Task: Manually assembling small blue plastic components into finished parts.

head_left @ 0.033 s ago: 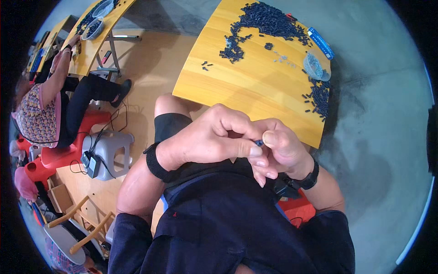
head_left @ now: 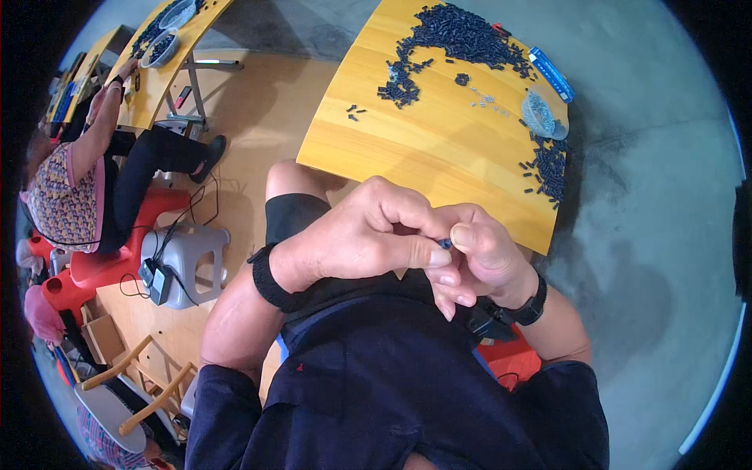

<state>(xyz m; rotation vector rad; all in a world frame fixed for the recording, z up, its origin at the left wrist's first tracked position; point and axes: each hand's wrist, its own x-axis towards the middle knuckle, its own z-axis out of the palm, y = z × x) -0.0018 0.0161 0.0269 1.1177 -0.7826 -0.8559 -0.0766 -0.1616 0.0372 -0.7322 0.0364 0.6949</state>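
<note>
In front of my lap, at the near edge of the table, my left hand (head_left: 372,235) and my right hand (head_left: 486,254) meet. Between the fingertips of both is a small dark blue piece (head_left: 445,244), mostly covered by the fingers, so its full shape cannot be made out. My left thumb and forefinger pinch it from one side, my right thumb and fingers from the other. On the yellow table (head_left: 376,149) beyond lies a big heap of short black cylindrical pieces (head_left: 462,35), with a smaller pile (head_left: 551,168) at the right edge.
A clear plastic tub (head_left: 538,115) stands at the table's right, close to a blue box (head_left: 551,74). Small pale pieces (head_left: 487,100) lie near the middle. To the left, a seated person (head_left: 70,188) works at another table (head_left: 145,102); a grey stool (head_left: 184,262) with cables is nearer.
</note>
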